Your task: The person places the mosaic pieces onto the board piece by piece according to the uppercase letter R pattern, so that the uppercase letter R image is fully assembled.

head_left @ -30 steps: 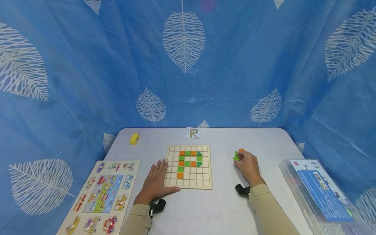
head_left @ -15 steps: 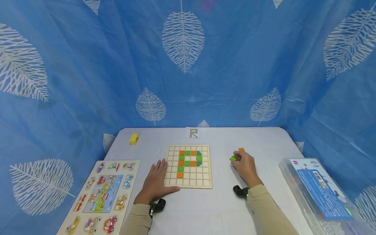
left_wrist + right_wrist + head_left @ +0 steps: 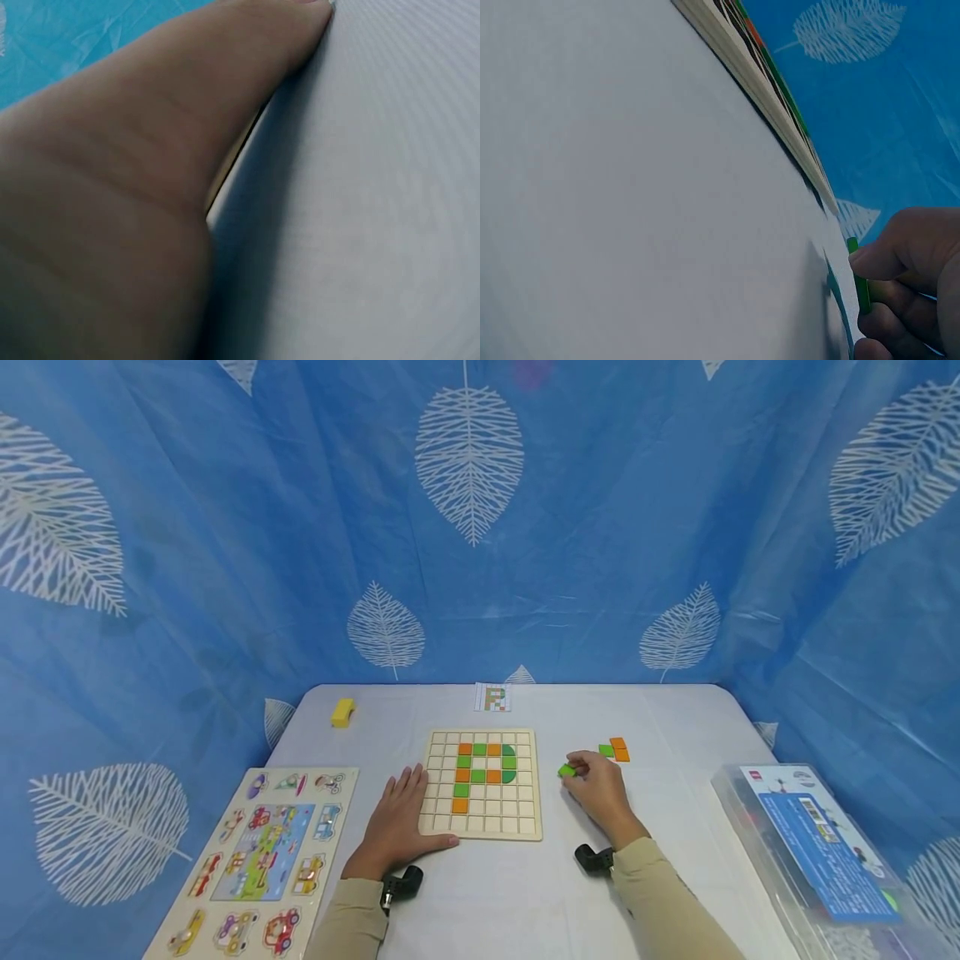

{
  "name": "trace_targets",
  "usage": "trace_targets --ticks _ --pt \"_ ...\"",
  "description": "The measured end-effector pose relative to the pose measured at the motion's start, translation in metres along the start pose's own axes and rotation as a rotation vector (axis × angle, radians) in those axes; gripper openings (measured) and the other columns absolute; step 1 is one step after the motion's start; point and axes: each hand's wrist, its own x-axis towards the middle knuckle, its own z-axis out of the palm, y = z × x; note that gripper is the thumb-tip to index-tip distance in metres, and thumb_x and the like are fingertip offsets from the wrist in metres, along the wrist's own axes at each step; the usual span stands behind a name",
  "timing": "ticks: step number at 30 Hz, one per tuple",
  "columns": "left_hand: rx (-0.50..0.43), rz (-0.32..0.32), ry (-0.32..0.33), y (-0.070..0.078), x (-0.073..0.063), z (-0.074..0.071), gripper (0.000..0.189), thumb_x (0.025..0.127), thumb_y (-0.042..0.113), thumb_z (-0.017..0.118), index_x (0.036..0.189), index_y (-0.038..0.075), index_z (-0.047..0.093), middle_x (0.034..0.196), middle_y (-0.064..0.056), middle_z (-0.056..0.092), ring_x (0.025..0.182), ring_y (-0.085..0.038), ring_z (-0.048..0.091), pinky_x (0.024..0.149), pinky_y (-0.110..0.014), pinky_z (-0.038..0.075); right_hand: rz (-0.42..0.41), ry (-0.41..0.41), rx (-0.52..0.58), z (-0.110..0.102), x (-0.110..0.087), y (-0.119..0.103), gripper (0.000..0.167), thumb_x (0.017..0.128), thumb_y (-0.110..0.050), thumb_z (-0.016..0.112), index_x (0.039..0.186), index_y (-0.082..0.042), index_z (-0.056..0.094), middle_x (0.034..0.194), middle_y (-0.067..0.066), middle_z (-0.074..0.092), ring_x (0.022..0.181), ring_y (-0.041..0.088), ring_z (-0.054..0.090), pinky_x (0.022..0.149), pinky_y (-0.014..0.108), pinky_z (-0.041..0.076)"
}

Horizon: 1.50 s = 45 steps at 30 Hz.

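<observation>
A wooden grid board (image 3: 442, 827) lies mid-table, with orange and green tiles (image 3: 465, 762) set in it in the shape of a letter P. My left hand (image 3: 401, 818) lies flat at the board's left edge, fingers straight, thumb along the near edge. In the left wrist view the thumb (image 3: 225, 60) covers most of the board. Right of the board, my right hand (image 3: 600, 789) pinches a green tile (image 3: 567, 771) between thumb and fingers. The right wrist view shows that green tile (image 3: 861, 281) edge-on in the grip, with the board (image 3: 765, 97) beyond.
A loose green tile (image 3: 606, 750) and two orange tiles (image 3: 619, 749) lie behind the right hand. At the back are a pattern card (image 3: 492, 697) and a yellow block (image 3: 342, 713). A vehicle puzzle (image 3: 262, 860) lies left, a clear plastic case (image 3: 817, 852) right.
My right hand has moved left from the loose tiles toward the board, carrying a green tile. The remaining green and orange tiles are now uncovered. The left hand has stayed put.
</observation>
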Motion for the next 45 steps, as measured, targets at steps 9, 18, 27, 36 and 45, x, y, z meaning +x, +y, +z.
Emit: trace_targets --ticks 9,18,27,36,45 --pt "0.006 -0.005 0.006 0.001 0.0 0.002 0.135 0.071 0.087 0.071 0.165 0.0 0.029 0.171 -0.015 0.025 0.158 -0.032 0.015 0.127 -0.049 0.009 -0.055 -0.076 0.038 0.019 -0.009 -0.027 0.032 0.083 0.002 0.084 0.114 0.002 0.076 0.102 0.005 0.072 0.093 0.019 0.067 0.083 0.04 0.059" --pt "-0.003 -0.002 -0.002 0.002 -0.002 -0.002 0.135 0.071 0.087 0.07 0.165 -0.001 0.029 0.171 -0.015 0.024 0.158 -0.033 0.015 0.127 -0.05 0.009 -0.236 -0.146 0.102 0.037 -0.024 -0.051 0.032 0.084 0.006 0.085 0.114 0.0 0.075 0.104 0.001 0.072 0.095 0.016 0.068 0.082 0.035 0.06" --pt "0.013 -0.007 -0.014 0.001 -0.001 -0.001 0.136 0.072 0.089 0.068 0.165 -0.001 0.028 0.171 -0.015 0.023 0.159 -0.033 0.014 0.127 -0.049 0.009 -0.334 -0.246 0.112 0.058 -0.04 -0.078 0.029 0.086 0.006 0.083 0.113 0.0 0.075 0.108 0.001 0.071 0.099 0.015 0.068 0.085 0.034 0.059" --pt "0.011 0.014 0.022 0.001 -0.001 0.0 0.135 0.072 0.088 0.07 0.163 -0.003 0.031 0.17 -0.018 0.026 0.158 -0.035 0.017 0.127 -0.052 0.013 -0.412 -0.345 0.085 0.077 -0.051 -0.095 0.029 0.088 0.002 0.082 0.116 -0.004 0.076 0.112 -0.001 0.072 0.101 0.01 0.065 0.088 0.03 0.058" --pt "0.024 0.031 0.04 0.001 -0.001 0.001 0.133 0.073 0.087 0.07 0.163 -0.003 0.033 0.169 -0.019 0.029 0.157 -0.037 0.02 0.126 -0.053 0.016 -0.517 -0.329 0.065 0.09 -0.054 -0.102 0.03 0.086 0.005 0.082 0.114 -0.004 0.077 0.108 0.0 0.074 0.104 0.013 0.067 0.093 0.035 0.057"
